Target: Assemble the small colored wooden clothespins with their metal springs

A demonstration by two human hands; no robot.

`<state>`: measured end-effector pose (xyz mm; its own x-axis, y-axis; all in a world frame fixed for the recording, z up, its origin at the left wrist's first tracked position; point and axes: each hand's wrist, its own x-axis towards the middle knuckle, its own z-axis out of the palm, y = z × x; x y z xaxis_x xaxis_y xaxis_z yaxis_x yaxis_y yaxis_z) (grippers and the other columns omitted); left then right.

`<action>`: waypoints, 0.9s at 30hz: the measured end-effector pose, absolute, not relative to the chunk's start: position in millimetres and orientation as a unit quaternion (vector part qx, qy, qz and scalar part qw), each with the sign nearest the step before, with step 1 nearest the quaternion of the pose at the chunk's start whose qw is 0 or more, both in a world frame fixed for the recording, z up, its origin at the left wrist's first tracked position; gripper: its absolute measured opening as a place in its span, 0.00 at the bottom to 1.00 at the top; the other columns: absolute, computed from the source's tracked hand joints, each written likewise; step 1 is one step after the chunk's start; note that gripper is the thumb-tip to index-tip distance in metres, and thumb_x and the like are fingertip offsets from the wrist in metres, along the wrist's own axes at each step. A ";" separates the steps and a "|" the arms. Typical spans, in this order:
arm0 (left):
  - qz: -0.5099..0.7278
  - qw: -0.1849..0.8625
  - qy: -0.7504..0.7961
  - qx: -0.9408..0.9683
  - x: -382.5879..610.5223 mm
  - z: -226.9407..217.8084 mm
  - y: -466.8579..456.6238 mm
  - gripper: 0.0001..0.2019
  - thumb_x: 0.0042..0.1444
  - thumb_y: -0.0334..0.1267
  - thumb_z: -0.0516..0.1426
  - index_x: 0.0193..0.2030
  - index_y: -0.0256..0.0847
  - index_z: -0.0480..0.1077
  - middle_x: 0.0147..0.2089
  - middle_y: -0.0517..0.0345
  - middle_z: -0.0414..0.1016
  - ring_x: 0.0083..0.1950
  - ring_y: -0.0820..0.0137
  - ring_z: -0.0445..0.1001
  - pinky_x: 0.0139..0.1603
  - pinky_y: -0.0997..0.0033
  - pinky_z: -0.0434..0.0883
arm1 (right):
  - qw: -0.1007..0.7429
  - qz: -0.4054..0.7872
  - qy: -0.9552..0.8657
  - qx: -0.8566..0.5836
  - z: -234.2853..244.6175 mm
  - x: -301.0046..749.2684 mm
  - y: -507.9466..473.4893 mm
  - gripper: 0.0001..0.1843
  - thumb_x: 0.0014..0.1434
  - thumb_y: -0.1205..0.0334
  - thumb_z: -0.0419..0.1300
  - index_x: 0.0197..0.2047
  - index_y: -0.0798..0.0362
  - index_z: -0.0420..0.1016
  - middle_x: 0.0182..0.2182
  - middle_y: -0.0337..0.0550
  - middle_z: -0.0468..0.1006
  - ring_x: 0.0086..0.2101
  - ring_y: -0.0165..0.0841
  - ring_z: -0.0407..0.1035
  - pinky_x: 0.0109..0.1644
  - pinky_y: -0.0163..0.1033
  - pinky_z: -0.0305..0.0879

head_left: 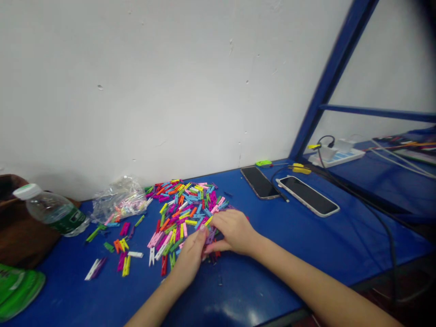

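Observation:
A heap of small colourful clothespins (190, 210) is spread over the blue table. At its near right edge my left hand (190, 254) and my right hand (235, 230) meet, fingers bent and closed. Between the fingertips shows a purple clothespin (211, 235), partly covered by both hands; exactly how each hand grips it is hard to see. Just above it a yellow clothespin (208, 221) lies by my right fingers. Apart from the heap, on the left, are several loose pins, among them a white clothespin (135, 255) and a yellow clothespin (126, 266).
A clear plastic bag (119, 200) with more pins lies behind left, beside a tilted water bottle (56, 211). A green container (18, 290) stands front left. To the right are a dark phone (260, 182), a white-edged phone (309, 196), a cable (371, 210) and a power strip (337, 156).

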<state>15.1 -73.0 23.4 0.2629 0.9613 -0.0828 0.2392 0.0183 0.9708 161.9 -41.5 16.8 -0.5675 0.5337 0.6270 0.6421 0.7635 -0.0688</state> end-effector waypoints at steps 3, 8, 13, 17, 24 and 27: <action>0.347 0.509 0.484 0.621 12.8 19.7 -71.9 0.21 0.52 0.55 0.43 0.20 0.40 0.57 0.18 0.66 0.55 0.20 0.75 0.52 0.21 0.76 0.52 | 0.321 -0.082 -0.867 -0.373 17.3 165.6 -39.9 0.30 0.48 0.34 0.42 0.27 0.55 0.64 0.22 0.43 0.71 0.25 0.32 0.66 0.28 0.34 0.54; 0.349 0.490 0.475 0.642 12.2 17.8 -71.3 0.18 0.54 0.50 0.44 0.22 0.40 0.58 0.17 0.67 0.57 0.19 0.76 0.55 0.22 0.76 0.54 | 0.300 -0.044 -0.872 -0.385 18.2 168.8 -38.3 0.29 0.49 0.36 0.44 0.31 0.55 0.63 0.24 0.43 0.71 0.26 0.32 0.66 0.29 0.34 0.55; 0.355 0.447 0.486 0.662 11.6 17.1 -72.2 0.17 0.56 0.47 0.42 0.22 0.40 0.58 0.19 0.66 0.58 0.21 0.75 0.58 0.25 0.75 0.56 | 0.319 0.062 -0.871 -0.368 21.2 169.2 -39.2 0.26 0.57 0.42 0.36 0.33 0.54 0.62 0.27 0.41 0.71 0.27 0.30 0.65 0.29 0.33 0.55; 0.354 0.430 0.486 0.673 10.9 16.9 -72.5 0.17 0.57 0.45 0.42 0.22 0.40 0.58 0.19 0.65 0.58 0.22 0.74 0.58 0.27 0.75 0.56 | 0.329 0.160 -0.843 -0.395 21.5 166.3 -40.1 0.22 0.62 0.52 0.35 0.25 0.54 0.59 0.22 0.37 0.67 0.24 0.28 0.61 0.28 0.31 0.54; 0.347 0.448 0.481 0.669 11.4 19.4 -73.6 0.17 0.57 0.46 0.42 0.24 0.40 0.59 0.20 0.64 0.60 0.22 0.74 0.60 0.25 0.75 0.57 | 0.359 0.375 -0.777 -0.356 17.0 161.5 -40.4 0.22 0.61 0.51 0.37 0.23 0.54 0.55 0.18 0.34 0.61 0.20 0.26 0.59 0.27 0.31 0.56; 0.336 0.452 0.465 0.683 11.2 18.3 -73.1 0.17 0.57 0.46 0.41 0.25 0.39 0.60 0.20 0.64 0.60 0.22 0.74 0.60 0.25 0.76 0.57 | 0.370 0.418 -0.757 -0.340 16.3 160.4 -40.2 0.22 0.60 0.49 0.38 0.22 0.54 0.56 0.17 0.34 0.61 0.20 0.26 0.58 0.27 0.31 0.57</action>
<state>11.2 -73.1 18.3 0.3423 0.9388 0.0386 0.3319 -0.1592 0.9298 160.4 -40.2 16.3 -0.4944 0.8243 0.2759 0.2050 0.4191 -0.8845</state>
